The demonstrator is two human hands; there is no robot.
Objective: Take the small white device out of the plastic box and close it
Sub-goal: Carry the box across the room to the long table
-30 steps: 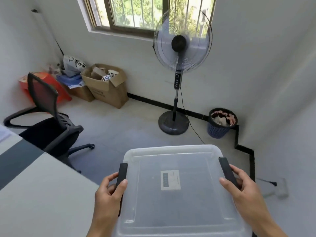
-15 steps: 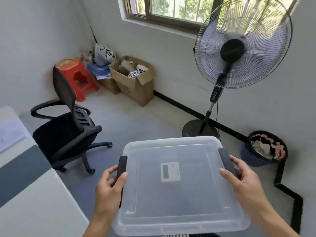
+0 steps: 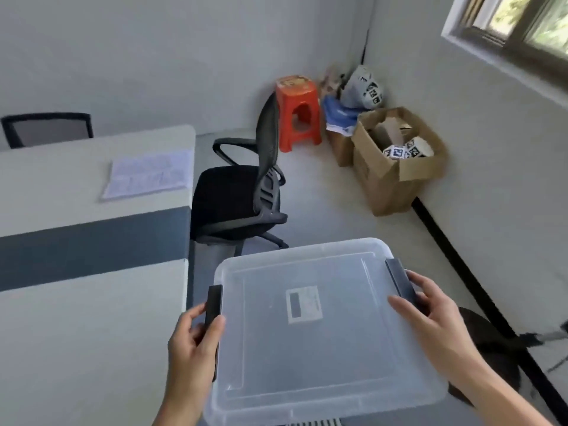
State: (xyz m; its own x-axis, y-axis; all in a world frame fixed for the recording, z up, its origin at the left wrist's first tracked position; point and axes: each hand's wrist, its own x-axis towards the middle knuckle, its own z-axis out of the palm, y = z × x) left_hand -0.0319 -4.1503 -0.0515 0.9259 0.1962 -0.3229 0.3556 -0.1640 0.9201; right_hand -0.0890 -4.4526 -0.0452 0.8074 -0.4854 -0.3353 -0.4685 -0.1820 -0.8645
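I carry a clear plastic box [image 3: 338, 358] in the air in front of me, its translucent lid on top. Through the lid shows a small white device [image 3: 303, 305] with a dark screen, lying inside near the middle. My left hand [image 3: 193, 342] grips the black latch handle [image 3: 213, 302] on the box's left side. My right hand [image 3: 430, 318] holds the black latch handle [image 3: 398, 276] on the right side, thumb resting on the lid.
A white and grey desk [image 3: 76, 272] with a sheet of paper [image 3: 147, 173] stands at left, close to the box. A black office chair [image 3: 239, 198], an orange stool [image 3: 296, 118] and open cardboard boxes [image 3: 396, 161] fill the far corner. A fan base lies at lower right.
My view has swung left: the fan and window slid out to the right, and the desk and chair came to the middle. Both hands kept their hold on the box.
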